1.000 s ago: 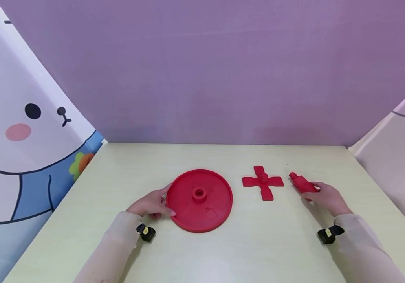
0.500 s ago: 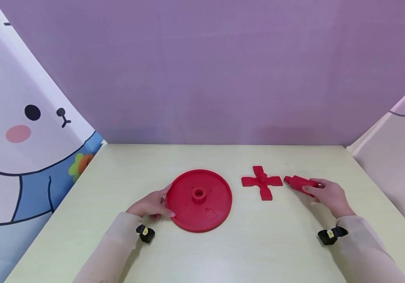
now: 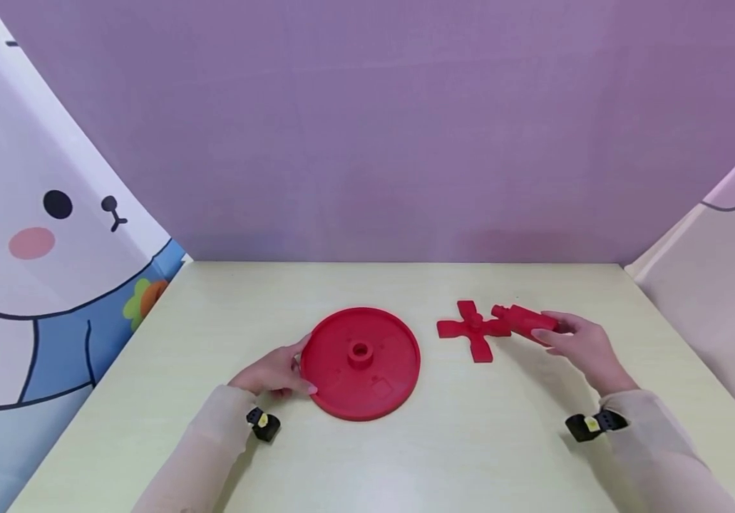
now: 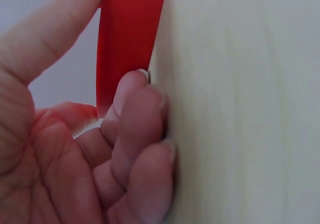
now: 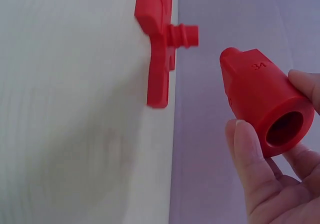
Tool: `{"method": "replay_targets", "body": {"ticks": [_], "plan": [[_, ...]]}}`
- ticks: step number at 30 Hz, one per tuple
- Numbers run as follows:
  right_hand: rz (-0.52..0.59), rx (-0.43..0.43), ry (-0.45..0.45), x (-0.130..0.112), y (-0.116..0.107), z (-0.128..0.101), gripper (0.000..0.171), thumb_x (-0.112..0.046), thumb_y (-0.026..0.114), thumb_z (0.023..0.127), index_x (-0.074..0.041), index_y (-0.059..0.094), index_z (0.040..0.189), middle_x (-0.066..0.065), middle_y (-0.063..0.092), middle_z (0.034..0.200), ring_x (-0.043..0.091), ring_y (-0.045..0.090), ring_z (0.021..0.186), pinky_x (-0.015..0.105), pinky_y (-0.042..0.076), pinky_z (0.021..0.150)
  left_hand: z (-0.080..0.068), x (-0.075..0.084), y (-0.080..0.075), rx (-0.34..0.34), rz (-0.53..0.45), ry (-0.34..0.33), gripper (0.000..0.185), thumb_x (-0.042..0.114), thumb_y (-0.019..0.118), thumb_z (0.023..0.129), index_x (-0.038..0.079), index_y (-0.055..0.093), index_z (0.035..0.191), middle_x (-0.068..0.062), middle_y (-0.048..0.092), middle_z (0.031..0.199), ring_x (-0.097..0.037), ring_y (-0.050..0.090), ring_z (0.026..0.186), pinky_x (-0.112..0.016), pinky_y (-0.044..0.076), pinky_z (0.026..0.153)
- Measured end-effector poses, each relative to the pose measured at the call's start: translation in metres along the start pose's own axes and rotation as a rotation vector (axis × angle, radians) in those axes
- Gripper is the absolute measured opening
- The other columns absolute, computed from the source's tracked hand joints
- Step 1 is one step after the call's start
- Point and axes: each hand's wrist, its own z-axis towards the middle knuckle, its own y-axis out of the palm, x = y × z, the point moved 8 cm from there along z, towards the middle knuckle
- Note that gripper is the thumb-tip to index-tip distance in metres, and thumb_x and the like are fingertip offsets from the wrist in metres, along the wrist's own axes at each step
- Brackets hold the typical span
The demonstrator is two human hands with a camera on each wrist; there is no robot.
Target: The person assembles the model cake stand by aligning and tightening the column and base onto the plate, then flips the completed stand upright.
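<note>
A smooth red plastic disc (image 3: 361, 362) with a raised hollow hub lies flat on the pale table (image 3: 405, 456). The left hand (image 3: 272, 372) pinches its left rim, thumb above, curled fingers (image 4: 145, 129) beneath. The right hand (image 3: 582, 347) grips a hollow, tapered red tube (image 3: 524, 320), lifted just beside a flat four-bladed cross (image 3: 473, 330).

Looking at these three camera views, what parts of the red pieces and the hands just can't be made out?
- Red disc: left wrist view shows only an edge sliver; the left hand and the frame edge hide the rest.
- Left hand fingertips: head view, tucked against the disc rim, so whether any reach under is unclear.
- Red sleeve: bore depth lost in shadow; the right hand is cut off.
- Cross piece: seen edge-on, arms not countable.
</note>
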Motion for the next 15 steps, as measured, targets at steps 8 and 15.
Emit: {"method": "replay_targets", "body": {"ticks": [8, 15], "plan": [[-0.079, -0.026, -0.055, -0.009, 0.015, -0.002, 0.061, -0.030, 0.066, 0.091, 0.007, 0.047, 0.136, 0.022, 0.058, 0.114, 0.024, 0.059, 0.091, 0.034, 0.048, 0.074, 0.000, 0.000, 0.002, -0.009, -0.004, 0.010, 0.101, 0.017, 0.081, 0.075, 0.013, 0.018, 0.154, -0.004, 0.046, 0.064, -0.016, 0.039, 0.048, -0.026, 0.035, 0.048], [-0.084, -0.060, -0.093, -0.017, 0.030, -0.002, 0.058, -0.027, 0.067, 0.090, 0.006, 0.049, 0.134, 0.021, 0.059, 0.114, 0.031, 0.056, 0.099, 0.038, 0.049, 0.076, 0.000, 0.001, 0.002, -0.003, -0.014, 0.015, 0.100, 0.016, 0.080, 0.076, 0.015, 0.019, 0.154, -0.006, 0.051, 0.069, -0.017, 0.040, 0.049, -0.026, 0.036, 0.049]]}}
